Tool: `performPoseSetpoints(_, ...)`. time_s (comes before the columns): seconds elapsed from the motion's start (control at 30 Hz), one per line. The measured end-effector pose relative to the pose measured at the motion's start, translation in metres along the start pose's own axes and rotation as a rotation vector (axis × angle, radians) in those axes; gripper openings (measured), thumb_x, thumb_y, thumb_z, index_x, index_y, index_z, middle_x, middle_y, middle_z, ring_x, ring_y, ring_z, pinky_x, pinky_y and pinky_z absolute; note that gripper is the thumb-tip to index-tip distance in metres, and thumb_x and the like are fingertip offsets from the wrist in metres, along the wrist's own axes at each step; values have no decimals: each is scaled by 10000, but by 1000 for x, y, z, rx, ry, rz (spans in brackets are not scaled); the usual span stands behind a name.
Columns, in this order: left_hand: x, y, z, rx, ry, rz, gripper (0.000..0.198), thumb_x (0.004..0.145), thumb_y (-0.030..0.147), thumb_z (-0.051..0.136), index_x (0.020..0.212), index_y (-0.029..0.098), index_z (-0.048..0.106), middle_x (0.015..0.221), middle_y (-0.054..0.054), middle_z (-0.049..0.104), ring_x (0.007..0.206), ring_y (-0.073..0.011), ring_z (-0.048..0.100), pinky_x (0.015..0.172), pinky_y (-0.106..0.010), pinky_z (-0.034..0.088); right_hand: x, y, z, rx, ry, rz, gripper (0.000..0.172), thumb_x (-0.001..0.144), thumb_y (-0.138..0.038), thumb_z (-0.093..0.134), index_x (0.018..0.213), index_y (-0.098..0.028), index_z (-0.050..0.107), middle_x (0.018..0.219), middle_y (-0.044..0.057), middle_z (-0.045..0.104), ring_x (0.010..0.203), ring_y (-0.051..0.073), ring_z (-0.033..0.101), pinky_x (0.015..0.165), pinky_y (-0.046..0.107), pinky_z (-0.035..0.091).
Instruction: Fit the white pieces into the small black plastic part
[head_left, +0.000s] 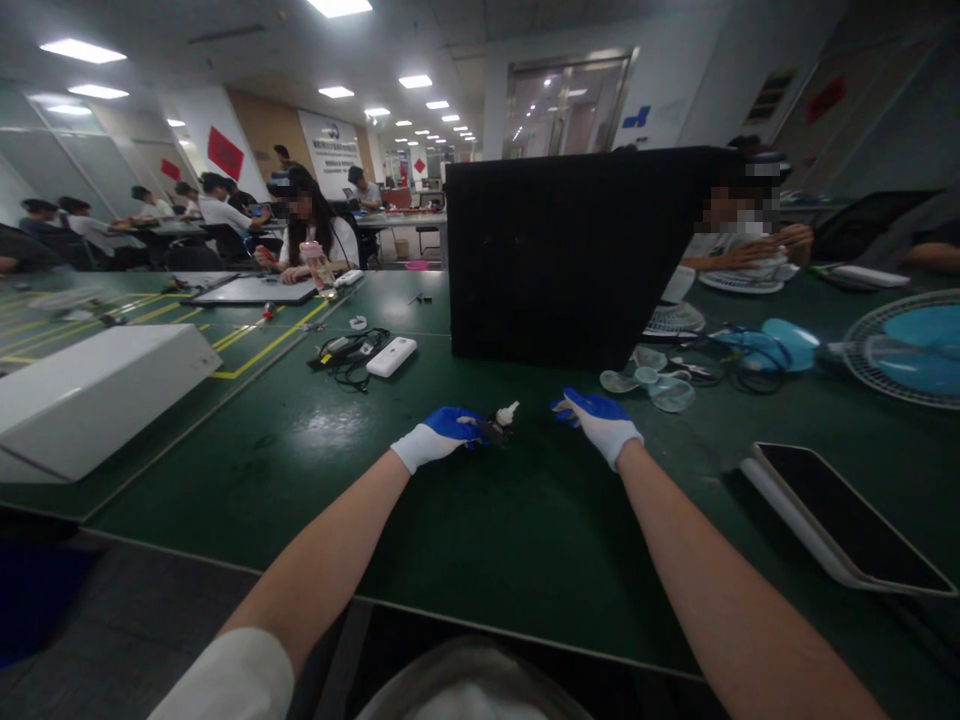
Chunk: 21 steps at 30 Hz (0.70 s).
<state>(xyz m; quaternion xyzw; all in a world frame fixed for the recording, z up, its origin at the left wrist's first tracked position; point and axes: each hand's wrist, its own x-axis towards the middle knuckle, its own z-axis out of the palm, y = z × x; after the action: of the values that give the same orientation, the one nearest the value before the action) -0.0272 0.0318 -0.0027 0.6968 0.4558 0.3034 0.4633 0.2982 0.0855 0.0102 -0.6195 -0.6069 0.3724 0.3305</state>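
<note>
Pinching dark part (495,427), left hand (442,432); long axis sideways, white tip (509,410) rightward.

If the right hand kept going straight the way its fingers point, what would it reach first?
Most likely the black panel standing upright just ahead: the right hand points forward and slightly left toward its lower edge. The small bottle in the left hand lies off to the side. Depth is unclear.

left hand (441,430): was covered by a white knit glove with blue coated fingers (417,446) | right hand (600,422): was covered by a matching white-and-blue glove (619,440), cuff ended at the wrist | forearms (337,530): were left uncovered | short white fabric sleeve (232,680): was worn on the left upper arm
</note>
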Motion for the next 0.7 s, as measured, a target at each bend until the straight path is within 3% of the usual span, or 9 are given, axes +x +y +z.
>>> performPoseSetpoints(0.33,11,-15,-1,280,70,118,222,885,252,631,1040,180,773,1012,-66,753,911,-190,683,916,-375,538,6,6,2,-10,-20,-2,434,948,-567,548,945,-203,783,1024,77,797,935,228,741,886,358,574)
performPoseSetpoints(0.7,2,-17,-7,169,116,67,266,893,351,613,1010,180,779,950,-73,771,883,-221,710,909,-421,563,-2,1,-1,-65,-36,-24,473,946,-617,510,974,-232,783,1039,51,793,988,246,734,952,409,557)
